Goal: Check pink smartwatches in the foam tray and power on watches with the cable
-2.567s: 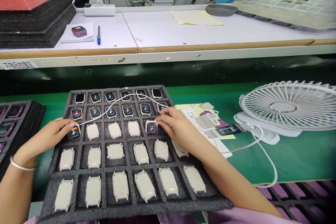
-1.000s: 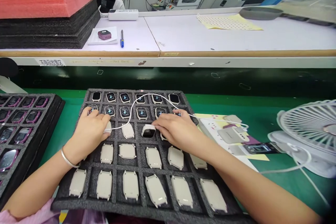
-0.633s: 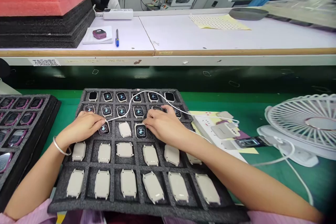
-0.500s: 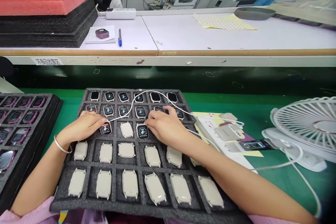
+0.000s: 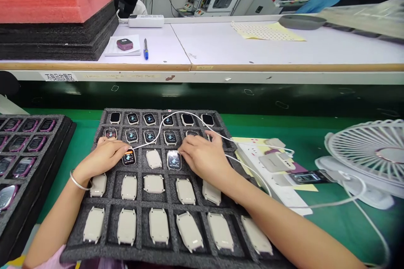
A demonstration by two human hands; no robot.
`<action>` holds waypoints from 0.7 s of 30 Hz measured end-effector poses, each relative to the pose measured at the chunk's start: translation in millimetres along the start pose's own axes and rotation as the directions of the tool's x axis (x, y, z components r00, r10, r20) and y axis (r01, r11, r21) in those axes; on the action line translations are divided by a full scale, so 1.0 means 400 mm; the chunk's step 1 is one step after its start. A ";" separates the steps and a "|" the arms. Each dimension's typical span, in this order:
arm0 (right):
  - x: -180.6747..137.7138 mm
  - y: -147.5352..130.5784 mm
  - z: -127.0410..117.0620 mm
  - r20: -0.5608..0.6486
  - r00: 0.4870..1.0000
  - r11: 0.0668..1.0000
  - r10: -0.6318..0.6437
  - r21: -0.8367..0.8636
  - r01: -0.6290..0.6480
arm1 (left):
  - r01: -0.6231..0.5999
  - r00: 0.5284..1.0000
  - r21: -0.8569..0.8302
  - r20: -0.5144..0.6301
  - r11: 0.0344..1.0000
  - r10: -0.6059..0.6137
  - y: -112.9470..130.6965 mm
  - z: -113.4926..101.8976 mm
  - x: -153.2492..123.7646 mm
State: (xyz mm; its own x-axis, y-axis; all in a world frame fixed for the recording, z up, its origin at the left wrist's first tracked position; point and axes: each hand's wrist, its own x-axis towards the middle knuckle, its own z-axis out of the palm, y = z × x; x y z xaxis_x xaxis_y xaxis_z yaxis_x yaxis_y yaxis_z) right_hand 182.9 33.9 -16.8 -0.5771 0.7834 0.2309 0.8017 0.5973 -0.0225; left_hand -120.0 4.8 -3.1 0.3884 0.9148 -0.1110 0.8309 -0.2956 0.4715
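Observation:
A grey foam tray holds several rows of cream smartwatches, the far ones screen up and the near ones back up. My left hand pinches the upper edge of a lit smartwatch in the third row, where the end of a white cable meets it. Two cells to the right, my right hand has its fingertips closed at the upper right edge of another lit smartwatch, whose screen catches glare. Between them lies a back-up smartwatch. My right hand and forearm partly cover other watches.
At the left stands another foam tray of purple-rimmed watches. A white power strip with chargers and a white fan are at the right. Behind, a raised shelf carries stacked foam and a pen.
The left watch's screen now shows an orange band on top. The right watch's screen has turned glary, its angle slightly changed. The whole view has shifted slightly down.

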 end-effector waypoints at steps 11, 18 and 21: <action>0.017 -0.090 0.004 -0.067 0.945 0.942 -0.319 0.083 0.324 | 0.039 0.999 0.032 -0.027 0.999 -0.039 0.011 0.004 0.000; 0.067 -0.103 -0.030 0.156 0.980 0.968 -0.126 0.235 0.087 | 0.182 0.970 -0.059 -0.150 0.982 -0.189 0.021 0.007 0.008; 0.089 -0.107 -0.020 0.209 0.973 0.978 -0.094 0.200 0.051 | 0.159 0.913 -0.207 -0.341 0.965 -0.224 0.016 -0.017 -0.004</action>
State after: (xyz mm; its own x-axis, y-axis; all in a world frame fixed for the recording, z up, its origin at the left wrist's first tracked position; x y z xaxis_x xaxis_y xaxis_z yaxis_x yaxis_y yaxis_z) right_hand 129.3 35.0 0.3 -0.6695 0.7424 0.0235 0.7236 0.6591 -0.2051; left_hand -118.1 3.2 6.2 0.0326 0.9952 0.0918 0.7814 -0.0826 0.6185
